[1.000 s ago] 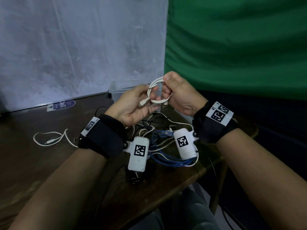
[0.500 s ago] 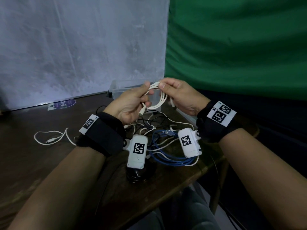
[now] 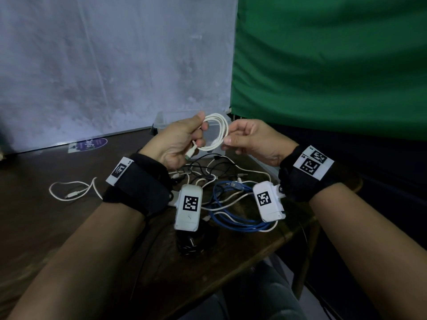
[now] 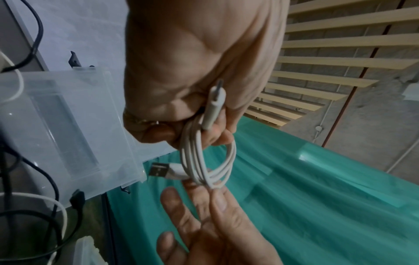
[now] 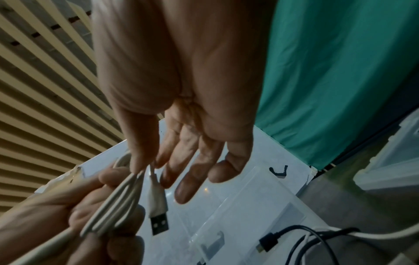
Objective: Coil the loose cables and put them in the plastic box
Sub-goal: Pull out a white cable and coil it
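Note:
A white USB cable (image 3: 218,131), wound into a small coil of several loops, hangs in the air just in front of the clear plastic box (image 3: 164,118). My left hand (image 3: 199,128) grips the coil's left side, with the small plug (image 4: 217,93) lying against its palm. My right hand (image 3: 228,135) pinches the coil's right side between thumb and forefinger, its other fingers stretched out. The USB-A plug (image 5: 159,222) sticks out free from the coil (image 5: 113,206). The box (image 4: 68,116) looks empty and stands open on the table's far edge.
Below my hands a tangle of loose cables lies on the dark wooden table (image 3: 46,227): a blue cable (image 3: 233,219), black cables (image 3: 208,161), thin white ones. Another white cable (image 3: 71,192) lies apart at left. A black bundle (image 3: 191,242) sits near the front. The table edge runs close on the right.
The coil was a ring held between both hands. My left hand has taken it into its grip and my right hand has slid to the coil's right edge, fingers spread.

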